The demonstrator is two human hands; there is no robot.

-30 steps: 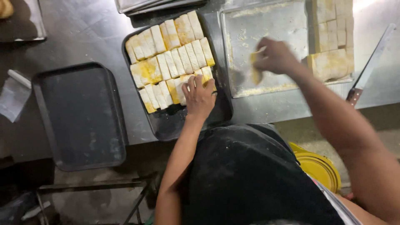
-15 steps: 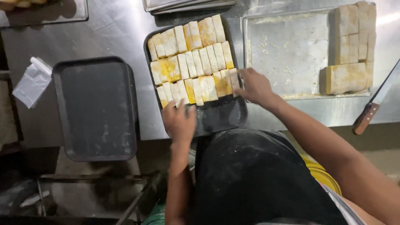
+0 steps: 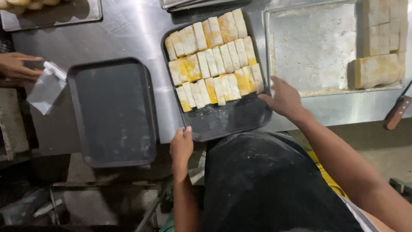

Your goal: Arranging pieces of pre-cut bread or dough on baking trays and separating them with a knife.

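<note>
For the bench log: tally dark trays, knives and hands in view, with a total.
Dark trays: 2 (empty tray, filled tray)
Knives: 1 (knife)
Hands: 3 (left hand, right hand, another person's hand)
Total: 6

worktop (image 3: 128, 34): bare metal, brushed grey, with a dull sheen and light streaks.
dark tray (image 3: 231, 122): matt black metal, smooth, dusted with pale crumbs on its bare part.
cut pieces (image 3: 212, 60): on the dark tray, pale and soft-looking, matt, with yellow patches.
empty tray (image 3: 113, 111): left of the dark tray, the same matt black, faintly smeared.
pale tray (image 3: 309, 47): right of the dark tray, light metal, floury and rough-looking.
knife handle (image 3: 395, 112): brown wood.
small bag (image 3: 45, 88): clear glossy plastic.
</note>
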